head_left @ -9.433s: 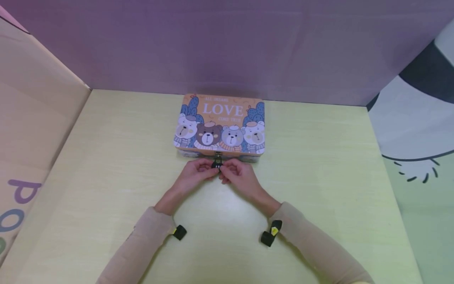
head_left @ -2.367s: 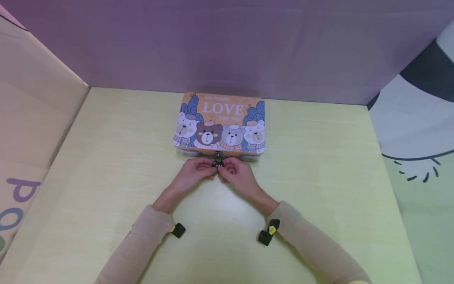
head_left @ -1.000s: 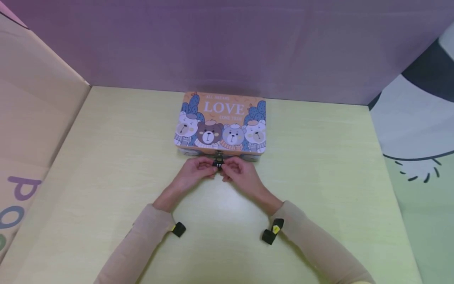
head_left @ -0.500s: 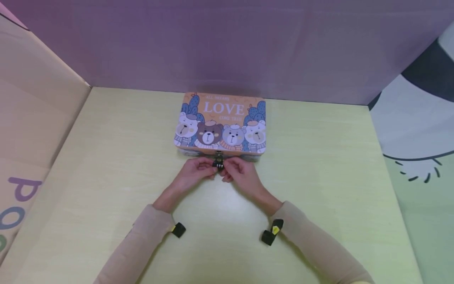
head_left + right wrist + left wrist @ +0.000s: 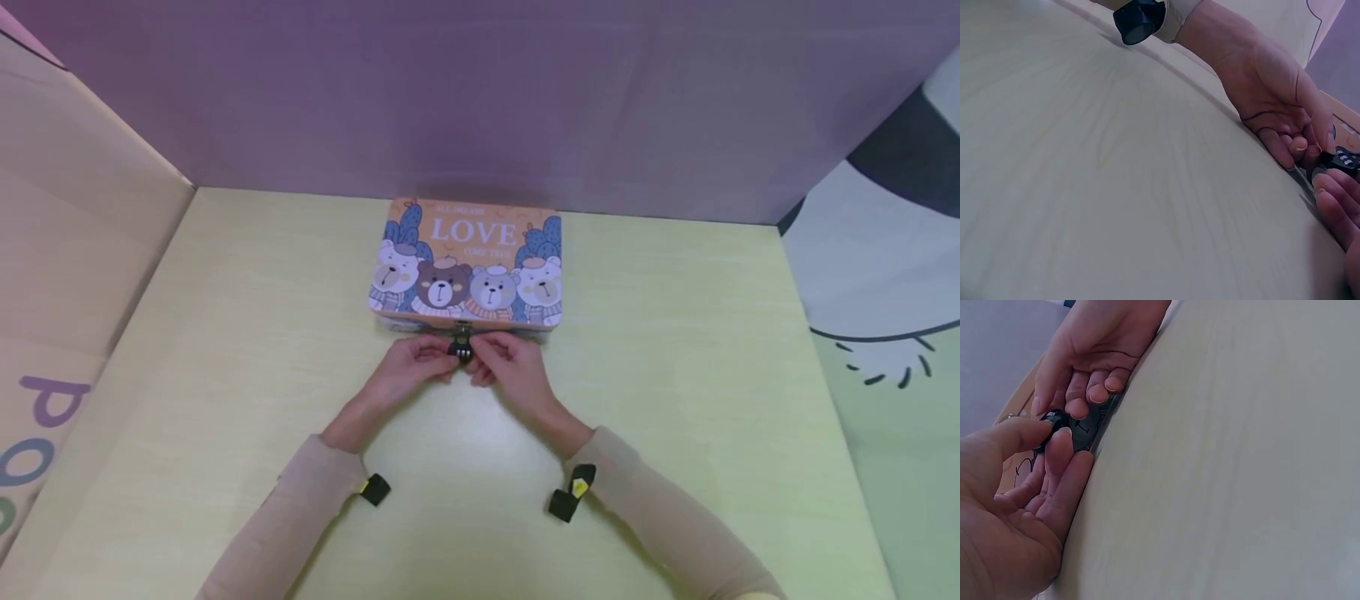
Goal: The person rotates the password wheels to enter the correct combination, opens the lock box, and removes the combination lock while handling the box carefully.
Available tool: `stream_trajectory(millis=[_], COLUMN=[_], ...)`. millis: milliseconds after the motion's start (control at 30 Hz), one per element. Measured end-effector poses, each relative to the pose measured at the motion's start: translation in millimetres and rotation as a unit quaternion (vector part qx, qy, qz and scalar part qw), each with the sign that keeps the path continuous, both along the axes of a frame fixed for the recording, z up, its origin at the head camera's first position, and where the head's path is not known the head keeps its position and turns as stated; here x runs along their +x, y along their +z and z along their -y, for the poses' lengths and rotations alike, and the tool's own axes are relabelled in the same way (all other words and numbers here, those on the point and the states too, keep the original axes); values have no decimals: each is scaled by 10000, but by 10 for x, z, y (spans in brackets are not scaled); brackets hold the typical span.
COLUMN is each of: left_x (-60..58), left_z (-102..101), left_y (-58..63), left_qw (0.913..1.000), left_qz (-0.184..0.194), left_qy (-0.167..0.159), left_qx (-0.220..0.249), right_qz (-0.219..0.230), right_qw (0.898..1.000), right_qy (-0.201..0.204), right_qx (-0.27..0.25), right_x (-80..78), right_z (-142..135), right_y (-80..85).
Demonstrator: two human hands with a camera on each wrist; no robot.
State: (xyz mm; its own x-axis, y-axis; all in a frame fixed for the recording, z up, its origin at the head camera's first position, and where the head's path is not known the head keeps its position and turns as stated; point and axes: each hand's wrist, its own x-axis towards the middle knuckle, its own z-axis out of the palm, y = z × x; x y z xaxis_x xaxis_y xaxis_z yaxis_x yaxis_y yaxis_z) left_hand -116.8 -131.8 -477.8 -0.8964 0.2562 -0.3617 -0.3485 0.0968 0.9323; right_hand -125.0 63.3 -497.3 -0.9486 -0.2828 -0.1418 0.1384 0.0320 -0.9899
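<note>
A tin box [image 5: 474,230] with a hinged orange lid, printed with bears and "LOVE", stands closed at the back of the table. At its front clasp [image 5: 463,324] hangs a small black combination padlock [image 5: 461,351], its number dials facing up toward the head camera. My left hand [image 5: 405,367] pinches the padlock's left end between thumb and forefinger. From the other side, my right hand [image 5: 516,367] holds its right edge with thumb and forefinger. In the right wrist view the padlock's white-marked dials [image 5: 1345,160] show between the two hands; the digits are too small to read.
The pale wooden table [image 5: 675,375] runs around the box. A purple partition [image 5: 480,100] rises right behind it, with printed panels at left [image 5: 67,250] and right [image 5: 885,250]. Small black cameras [image 5: 376,489] are strapped at both cuffs.
My right thumb has shifted from over the padlock's face to its right edge, leaving the dials in sight. The padlock tilts slightly differently; the left hand's pinch and the box stay put.
</note>
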Motion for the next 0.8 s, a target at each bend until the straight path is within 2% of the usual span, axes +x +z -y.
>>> stream_trajectory(millis=[200,367,800], left_x=[0,-2,-1], left_z=[1,4,32], left_y=[6,19,41], left_qw=[9999,9998,9997], left_qz=[139,180,106], left_qy=[82,12,-154], left_qx=[32,-27,-169], right_qz=[125,106,209], right_qw=[9994,9988,9983], right_qy=[-297,-462,-525], right_qx=[-105,-157,-161], right_x=[15,32,32], right_z=[56,85,119], right_y=[37,57,51])
